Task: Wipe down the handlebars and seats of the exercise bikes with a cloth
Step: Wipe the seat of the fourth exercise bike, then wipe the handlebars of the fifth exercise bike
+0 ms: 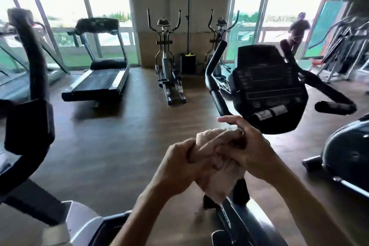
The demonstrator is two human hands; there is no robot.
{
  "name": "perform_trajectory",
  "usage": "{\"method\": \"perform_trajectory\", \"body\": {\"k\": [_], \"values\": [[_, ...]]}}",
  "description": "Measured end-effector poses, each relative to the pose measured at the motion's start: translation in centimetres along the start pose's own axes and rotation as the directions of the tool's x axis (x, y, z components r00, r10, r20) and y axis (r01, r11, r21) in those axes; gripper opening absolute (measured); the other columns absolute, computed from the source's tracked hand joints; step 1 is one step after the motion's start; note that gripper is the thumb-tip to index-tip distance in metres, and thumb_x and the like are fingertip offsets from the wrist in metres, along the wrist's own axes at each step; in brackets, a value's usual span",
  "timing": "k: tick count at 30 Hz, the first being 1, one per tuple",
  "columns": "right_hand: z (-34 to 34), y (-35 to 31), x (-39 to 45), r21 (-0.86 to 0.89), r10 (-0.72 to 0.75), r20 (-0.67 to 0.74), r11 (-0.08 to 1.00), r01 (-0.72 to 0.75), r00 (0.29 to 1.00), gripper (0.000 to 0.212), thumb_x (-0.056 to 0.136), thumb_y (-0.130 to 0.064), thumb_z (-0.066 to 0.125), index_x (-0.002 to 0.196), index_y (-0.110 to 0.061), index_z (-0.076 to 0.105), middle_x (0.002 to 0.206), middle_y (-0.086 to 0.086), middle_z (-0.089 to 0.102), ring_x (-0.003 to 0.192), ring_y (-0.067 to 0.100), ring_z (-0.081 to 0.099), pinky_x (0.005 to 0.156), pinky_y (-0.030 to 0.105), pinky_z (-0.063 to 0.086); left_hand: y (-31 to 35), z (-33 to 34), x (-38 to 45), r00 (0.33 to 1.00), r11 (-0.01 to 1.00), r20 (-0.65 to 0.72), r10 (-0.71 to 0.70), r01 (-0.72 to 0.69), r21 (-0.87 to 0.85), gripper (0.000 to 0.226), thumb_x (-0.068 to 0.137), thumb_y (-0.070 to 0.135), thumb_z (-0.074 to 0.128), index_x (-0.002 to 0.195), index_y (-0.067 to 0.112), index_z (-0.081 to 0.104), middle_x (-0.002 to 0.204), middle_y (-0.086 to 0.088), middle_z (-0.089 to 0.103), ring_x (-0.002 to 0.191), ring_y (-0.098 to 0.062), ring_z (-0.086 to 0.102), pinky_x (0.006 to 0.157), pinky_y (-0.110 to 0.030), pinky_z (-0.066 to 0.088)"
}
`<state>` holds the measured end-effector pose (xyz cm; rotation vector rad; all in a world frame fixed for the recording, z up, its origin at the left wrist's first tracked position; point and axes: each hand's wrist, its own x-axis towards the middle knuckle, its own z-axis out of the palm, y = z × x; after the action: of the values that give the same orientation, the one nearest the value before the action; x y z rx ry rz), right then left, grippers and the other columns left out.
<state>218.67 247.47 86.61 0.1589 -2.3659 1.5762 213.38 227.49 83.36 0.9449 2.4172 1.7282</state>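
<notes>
A bunched beige cloth sits between both hands in front of an exercise bike. My left hand grips its lower left part. My right hand holds its upper right part, with the index finger stretched out to the left. The bike's black console rises just behind the hands. Its left handlebar curves up beside the console and the right handlebar reaches out to the right. The bike's seat is out of view.
Another bike's black handlebar and console stand close at the left. A treadmill and two ellipticals are farther back on the wooden floor. Another machine's base is at the right. A person stands by the far window.
</notes>
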Motion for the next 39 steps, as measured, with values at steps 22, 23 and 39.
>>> {"method": "perform_trajectory", "body": {"k": [22,23,39], "values": [[0.5,2.8,18.3,0.105,-0.062,-0.55,0.984,0.143,0.833,0.062,0.085,-0.064,0.063,0.139,-0.044,0.04,0.133,-0.005,0.056,0.111,0.004,0.065,0.082,0.022,0.058,-2.4,-0.1,22.9,0.956,0.899,0.257,0.142,-0.015,-0.438,0.036,0.098,0.041,0.063,0.089,0.007,0.07,0.091,-0.017,0.058,0.084,-0.029,0.058,0.09,-0.044,0.053],[0.4,3.0,19.5,0.062,-0.062,-0.584,0.991,0.12,0.809,0.069,0.083,-0.068,0.065,0.142,-0.041,0.04,0.136,-0.004,0.054,0.113,0.008,0.065,0.083,0.025,0.06,-2.7,-0.9,24.6,0.931,0.914,0.318,0.178,-0.037,-0.403,0.04,0.099,0.042,0.061,0.091,0.004,0.069,0.095,-0.023,0.059,0.089,-0.036,0.059,0.1,-0.052,0.049],[-2.1,7.0,36.7,-0.418,-0.409,-0.866,0.908,0.032,0.288,0.043,0.087,-0.04,0.067,0.113,-0.007,0.058,0.107,0.008,0.059,0.094,0.014,0.057,0.085,0.005,0.038,-6.9,-2.3,44.5,0.819,0.774,0.522,0.239,0.164,-0.612,0.05,0.08,0.03,0.051,0.112,-0.006,0.063,0.092,-0.018,0.057,0.082,-0.025,0.053,0.077,-0.041,0.041]]}}
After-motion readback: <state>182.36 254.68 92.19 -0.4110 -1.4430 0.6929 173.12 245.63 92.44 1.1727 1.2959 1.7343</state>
